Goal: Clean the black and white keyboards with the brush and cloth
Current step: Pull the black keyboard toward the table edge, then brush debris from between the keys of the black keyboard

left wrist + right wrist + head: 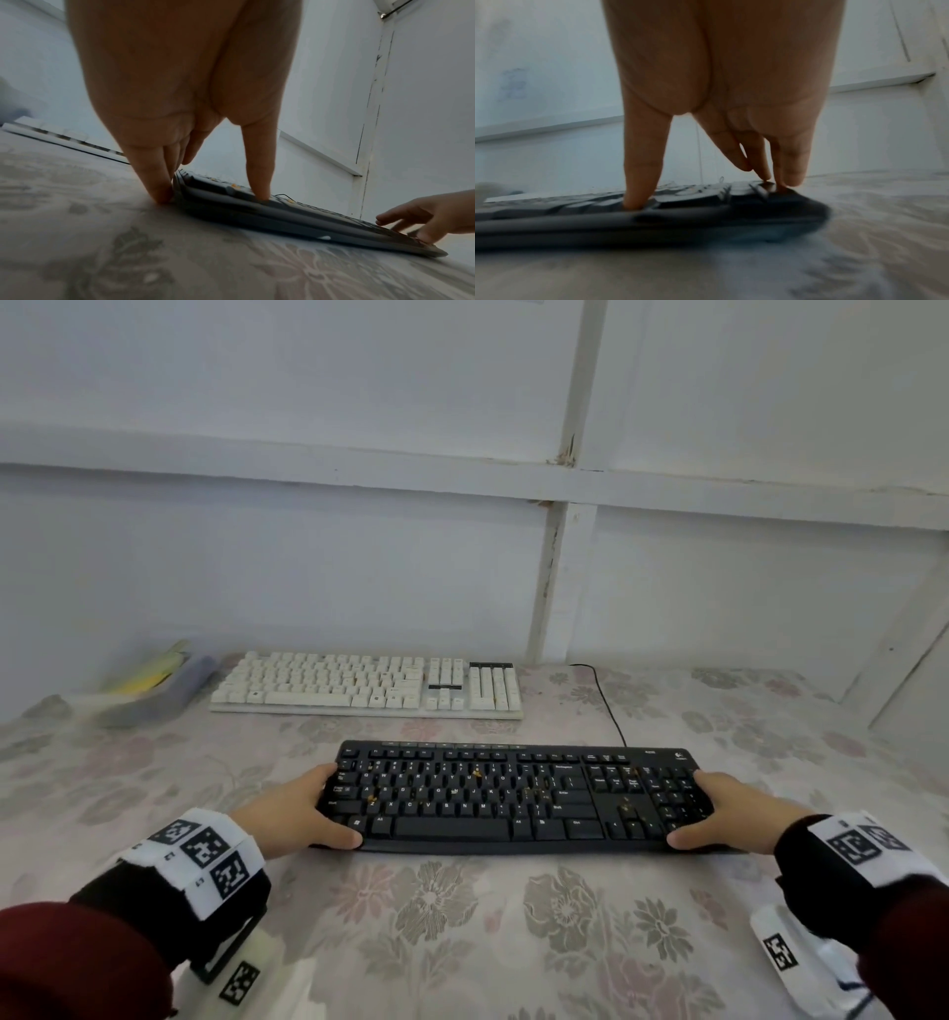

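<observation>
The black keyboard [513, 798] lies across the middle of the flowered table, with small orange crumbs [476, 773] among its keys. My left hand [321, 809] grips its left end, thumb along the front edge and fingers round the side. In the left wrist view the left hand [213, 194] has its thumb on the keys of the black keyboard [308, 221]. My right hand [706, 809] grips the right end the same way; the right hand [706, 190] straddles the black keyboard [577, 219]. The white keyboard [367, 683] lies behind. A yellow brush [149, 675] and grey-blue cloth [164, 695] sit at far left.
A black cable [606, 701] runs from the black keyboard back toward the white panelled wall [308, 557]. The flowered tablecloth [462, 916] covers the table in front of the keyboard. The wall closes the table's far side and right corner.
</observation>
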